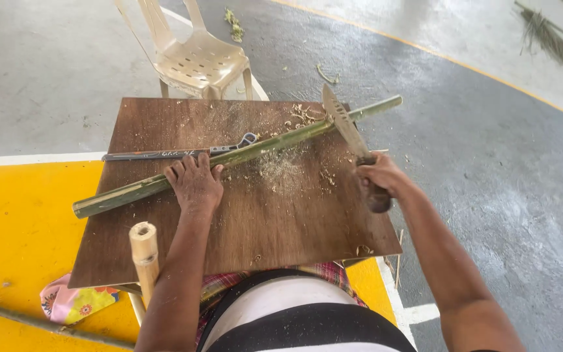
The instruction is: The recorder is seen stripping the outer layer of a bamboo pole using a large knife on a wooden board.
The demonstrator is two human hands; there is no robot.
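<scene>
A long green bamboo pole (255,148) lies slantwise across a brown wooden board (229,221). My left hand (195,182) presses down on the pole near its left half, fingers curled over it. My right hand (376,177) grips the dark handle of a big knife (345,124), whose blade rests on the pole toward its right end. Shavings and sawdust (281,171) are scattered around the pole.
A hand saw (177,154) lies on the board behind the pole. A beige plastic chair (197,58) stands beyond the board. A short cut bamboo piece (144,251) sticks up at the front left, beside a coloured cloth (73,303). Dry leaves (548,36) lie on the floor at far right.
</scene>
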